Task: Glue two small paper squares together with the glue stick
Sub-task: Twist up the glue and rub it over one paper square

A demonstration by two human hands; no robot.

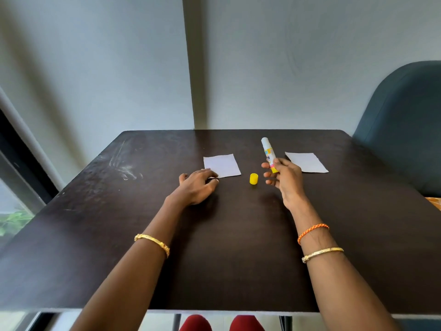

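Two white paper squares lie flat on the dark table (238,235). The left paper square (223,164) has my left hand (196,185) resting on its near left corner, fingers flat on the table and holding nothing. The right paper square (306,161) lies apart at the far right. My right hand (282,177) grips the uncapped glue stick (268,152) by its yellow base, with the white glue end pointing up and away, above the table between the two papers. The yellow cap (254,179) stands on the table between my hands.
A dark teal chair (405,120) stands at the table's right far corner. A pale wall runs behind the table. White smudges (124,168) mark the table's left part. A window frame (21,168) borders the left side.
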